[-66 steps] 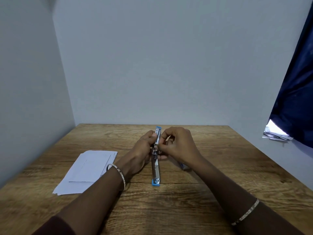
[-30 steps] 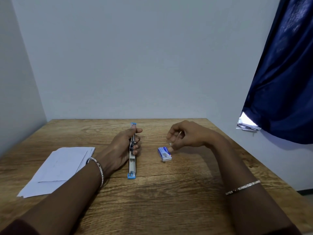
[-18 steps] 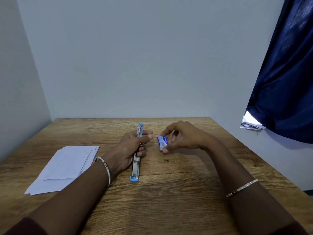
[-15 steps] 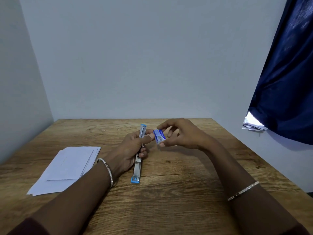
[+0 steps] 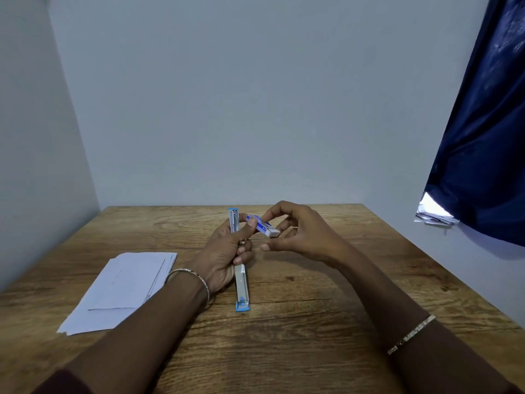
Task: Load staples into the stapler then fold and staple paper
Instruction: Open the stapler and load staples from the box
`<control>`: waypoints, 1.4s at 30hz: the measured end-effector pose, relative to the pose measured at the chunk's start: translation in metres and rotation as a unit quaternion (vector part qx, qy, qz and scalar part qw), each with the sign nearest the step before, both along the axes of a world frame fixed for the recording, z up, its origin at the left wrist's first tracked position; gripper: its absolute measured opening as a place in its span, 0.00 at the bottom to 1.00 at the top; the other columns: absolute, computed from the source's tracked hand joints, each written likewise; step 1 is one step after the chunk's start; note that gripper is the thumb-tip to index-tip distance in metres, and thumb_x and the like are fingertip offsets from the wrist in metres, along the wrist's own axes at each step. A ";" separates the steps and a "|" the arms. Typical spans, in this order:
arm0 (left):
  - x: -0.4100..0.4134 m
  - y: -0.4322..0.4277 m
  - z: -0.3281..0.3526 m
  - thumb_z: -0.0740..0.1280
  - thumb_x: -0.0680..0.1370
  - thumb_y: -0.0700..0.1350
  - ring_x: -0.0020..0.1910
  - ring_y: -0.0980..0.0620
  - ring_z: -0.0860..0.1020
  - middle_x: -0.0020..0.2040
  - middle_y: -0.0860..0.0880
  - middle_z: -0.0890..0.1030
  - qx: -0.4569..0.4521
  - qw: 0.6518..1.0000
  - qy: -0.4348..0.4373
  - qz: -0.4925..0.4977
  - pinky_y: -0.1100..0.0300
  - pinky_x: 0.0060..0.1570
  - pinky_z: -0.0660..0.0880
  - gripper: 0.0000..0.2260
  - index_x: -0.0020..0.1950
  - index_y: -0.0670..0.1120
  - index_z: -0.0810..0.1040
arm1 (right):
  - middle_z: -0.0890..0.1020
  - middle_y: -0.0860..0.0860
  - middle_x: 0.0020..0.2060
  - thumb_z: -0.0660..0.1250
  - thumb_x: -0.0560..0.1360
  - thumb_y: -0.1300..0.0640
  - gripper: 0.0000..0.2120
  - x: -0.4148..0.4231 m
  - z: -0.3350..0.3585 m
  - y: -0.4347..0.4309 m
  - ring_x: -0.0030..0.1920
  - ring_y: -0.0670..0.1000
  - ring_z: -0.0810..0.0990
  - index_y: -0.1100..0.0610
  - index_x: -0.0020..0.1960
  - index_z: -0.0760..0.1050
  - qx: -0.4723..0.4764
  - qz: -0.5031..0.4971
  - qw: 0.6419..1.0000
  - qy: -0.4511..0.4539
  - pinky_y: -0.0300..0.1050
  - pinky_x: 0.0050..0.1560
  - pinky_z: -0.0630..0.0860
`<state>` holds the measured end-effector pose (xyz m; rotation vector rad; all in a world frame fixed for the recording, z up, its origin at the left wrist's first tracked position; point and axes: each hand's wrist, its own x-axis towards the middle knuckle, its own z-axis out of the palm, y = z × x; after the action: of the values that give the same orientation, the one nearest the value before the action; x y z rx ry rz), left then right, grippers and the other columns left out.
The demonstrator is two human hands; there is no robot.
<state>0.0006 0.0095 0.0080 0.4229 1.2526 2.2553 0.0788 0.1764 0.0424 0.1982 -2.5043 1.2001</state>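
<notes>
Two hands are working low over the wooden table [image 5: 312,322]. Nearest on the left, the paper stack [image 5: 125,285] is lying flat, apart from both hands, so folding and stapling are not yet started.

The stapler [image 5: 241,282] is lying swung open in one long line, with its near blue end resting on the wood and its far end rising past the left thumb. The left hand [image 5: 223,251] is wrapping its fingers round the stapler's middle, and its thumb is reaching across to touch the left end of the staple box [image 5: 264,228].

The right hand [image 5: 304,237] is pinching that box in its fingertips, just beside the stapler's far half and above the table. Its other fingers are hanging loose.

Step in hand, judging from this: loading, at the box-opening stage. No staple strip is showing, and I cannot tell whether the box is open.

Next move probably calls for pushing the inner tray out, drawing one strip and laying it in the open channel, then shutting the stapler. Small parts, so a fine grip is needed.

Farther back, a blue curtain [image 5: 483,152] is hanging at the right.
</notes>
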 end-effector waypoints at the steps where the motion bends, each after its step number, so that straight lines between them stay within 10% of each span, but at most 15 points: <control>1: 0.000 0.000 0.000 0.70 0.78 0.40 0.18 0.58 0.63 0.35 0.46 0.76 0.000 1.000 -0.005 0.007 0.68 0.14 0.60 0.05 0.50 0.44 0.74 | 0.83 0.31 0.36 0.84 0.65 0.59 0.20 0.000 -0.001 -0.002 0.33 0.39 0.78 0.52 0.53 0.81 0.004 -0.007 1.000 0.007 0.33 0.35 0.73; 21: -0.010 -0.001 -0.004 0.65 0.81 0.36 0.18 0.58 0.62 0.35 0.47 0.66 0.045 0.997 -0.038 0.047 0.69 0.14 0.60 0.04 0.50 0.44 0.73 | 0.84 0.50 0.44 0.71 0.66 0.70 0.12 0.000 0.001 -0.001 0.35 0.46 0.81 0.53 0.40 0.79 0.145 -0.039 0.984 0.098 0.32 0.34 0.74; 30: -0.010 -0.001 -0.007 0.65 0.81 0.36 0.18 0.58 0.62 0.29 0.48 0.66 0.007 0.997 0.035 0.071 0.69 0.15 0.60 0.04 0.52 0.44 0.73 | 0.88 0.49 0.37 0.74 0.75 0.59 0.02 0.004 0.010 0.005 0.38 0.49 0.87 0.57 0.46 0.85 0.026 -0.105 0.994 0.029 0.45 0.42 0.84; 37: -0.004 0.000 -0.008 0.67 0.81 0.38 0.18 0.57 0.61 0.26 0.48 0.65 -0.027 0.996 0.064 0.060 0.69 0.17 0.60 0.04 0.50 0.46 0.74 | 0.83 0.42 0.32 0.77 0.71 0.59 0.02 -0.002 0.005 0.000 0.28 0.38 0.79 0.56 0.43 0.88 0.094 -0.133 0.987 0.005 0.26 0.30 0.70; 42: -0.003 0.001 -0.011 0.67 0.81 0.38 0.17 0.57 0.62 0.24 0.49 0.65 -0.030 0.996 0.063 0.054 0.69 0.17 0.61 0.04 0.49 0.46 0.75 | 0.89 0.52 0.38 0.78 0.71 0.59 0.04 -0.003 0.004 -0.005 0.36 0.48 0.84 0.56 0.45 0.89 0.137 -0.145 0.980 0.001 0.43 0.38 0.78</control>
<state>-0.0023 0.0109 -0.0029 0.4918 1.4339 2.3046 0.0753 0.1709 0.0463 -0.0959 -2.5778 0.7394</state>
